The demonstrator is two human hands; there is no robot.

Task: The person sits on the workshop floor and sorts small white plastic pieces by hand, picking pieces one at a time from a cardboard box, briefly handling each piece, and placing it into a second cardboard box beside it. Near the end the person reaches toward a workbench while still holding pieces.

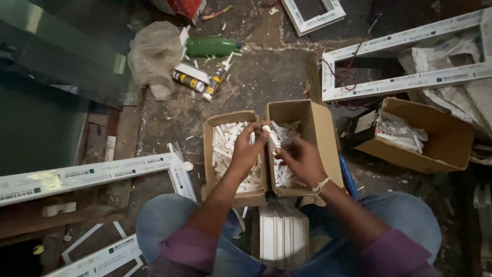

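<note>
1. Pinching one small white plastic strip (pixel 270 134), both the left hand (pixel 247 150) and right hand (pixel 302 159) close their fingers on it; its lower end is hidden.
2. Under the fingers, two cardboard boxes (pixel 318 128) hold jumbled white pieces, individually hard to make out.
</note>
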